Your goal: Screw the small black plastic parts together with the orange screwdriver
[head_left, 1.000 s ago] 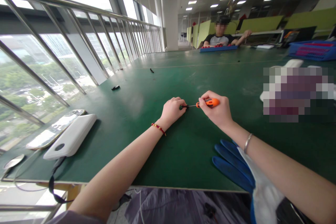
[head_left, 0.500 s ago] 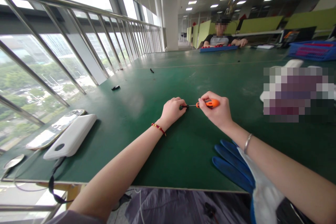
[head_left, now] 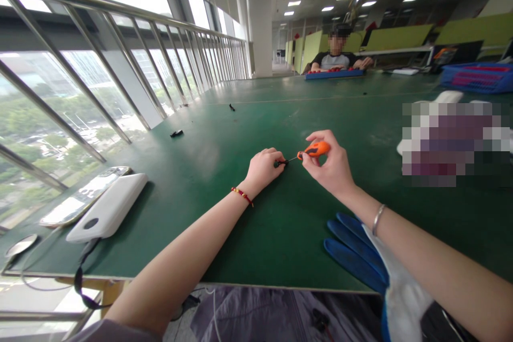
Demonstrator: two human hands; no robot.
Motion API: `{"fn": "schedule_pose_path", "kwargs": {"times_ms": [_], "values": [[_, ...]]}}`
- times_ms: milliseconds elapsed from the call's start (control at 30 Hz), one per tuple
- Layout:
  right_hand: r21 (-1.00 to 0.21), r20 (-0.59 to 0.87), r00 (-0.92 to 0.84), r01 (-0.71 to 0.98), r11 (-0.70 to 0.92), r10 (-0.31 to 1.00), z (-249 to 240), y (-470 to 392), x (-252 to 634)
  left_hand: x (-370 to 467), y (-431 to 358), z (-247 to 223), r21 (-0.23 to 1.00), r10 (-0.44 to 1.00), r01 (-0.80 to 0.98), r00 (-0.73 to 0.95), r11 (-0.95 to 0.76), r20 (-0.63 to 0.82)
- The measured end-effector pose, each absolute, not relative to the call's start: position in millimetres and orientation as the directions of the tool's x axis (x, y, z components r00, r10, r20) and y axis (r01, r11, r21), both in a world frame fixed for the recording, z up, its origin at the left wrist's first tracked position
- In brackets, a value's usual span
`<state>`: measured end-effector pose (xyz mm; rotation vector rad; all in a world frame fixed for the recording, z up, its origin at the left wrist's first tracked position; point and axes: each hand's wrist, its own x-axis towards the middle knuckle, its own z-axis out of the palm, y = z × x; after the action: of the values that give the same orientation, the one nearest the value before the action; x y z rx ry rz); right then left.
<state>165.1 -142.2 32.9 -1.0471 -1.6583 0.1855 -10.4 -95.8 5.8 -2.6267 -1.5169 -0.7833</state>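
My left hand (head_left: 264, 166) is closed on a small black part (head_left: 282, 163), pinched at its fingertips just above or on the green table (head_left: 248, 235). What kind of part it is cannot be made out. An orange and black screwdriver (head_left: 318, 148) is in my right hand (head_left: 333, 168), held loosely between thumb and fingers. Its thin shaft points left, and the tip meets the black part. The handle sits tilted, its butt end higher than the tip. Below my right wrist lies a blue and white work glove (head_left: 360, 254).
A white power bank (head_left: 108, 208) and a phone (head_left: 86, 197) lie at the left edge beside the metal railing. Small black pieces (head_left: 176, 133) are farther back. Across the table a person (head_left: 335, 60) sits behind a blue tray (head_left: 334, 74); a blue basket (head_left: 476, 79) stands at right.
My right fingers have loosened and spread on the screwdriver handle. Its butt end has risen, so the tool slants more. My left hand and the black part have stayed in place.
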Motion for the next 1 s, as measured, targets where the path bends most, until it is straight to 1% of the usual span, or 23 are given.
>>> {"fn": "schedule_pose_path", "kwargs": {"times_ms": [67, 200, 500, 567, 700, 1000], "values": [[-0.592, 0.702, -0.004, 0.552, 0.587, 0.712, 33.2, -141.8, 164.8, -10.3, -96.0, 5.9, 0.233, 0.809, 0.815, 0.406, -0.531, 0.426], [-0.605, 0.654, 0.007, 0.605, 0.518, 0.756, 35.4, -143.4, 164.3, -10.1, -96.0, 5.5, 0.230, 0.799, 0.808, 0.410, -0.542, 0.439], [-0.607, 0.699, 0.010, 0.537, 0.586, 0.715, 33.5, -143.0, 164.0, -10.5, -95.6, 4.7, 0.233, 0.799, 0.807, 0.411, -0.543, 0.438], [-0.600, 0.691, 0.011, 0.566, 0.565, 0.722, 34.0, -143.1, 163.9, -10.3, -95.9, 5.2, 0.235, 0.802, 0.808, 0.409, -0.540, 0.435], [-0.625, 0.637, 0.028, 0.604, 0.495, 0.771, 35.5, -144.5, 163.3, -9.8, -96.5, 5.5, 0.242, 0.802, 0.806, 0.406, -0.540, 0.438], [-0.638, 0.678, 0.051, 0.537, 0.552, 0.733, 34.4, -141.9, 164.4, -10.6, -94.5, 3.4, 0.262, 0.803, 0.798, 0.402, -0.543, 0.441]]}}
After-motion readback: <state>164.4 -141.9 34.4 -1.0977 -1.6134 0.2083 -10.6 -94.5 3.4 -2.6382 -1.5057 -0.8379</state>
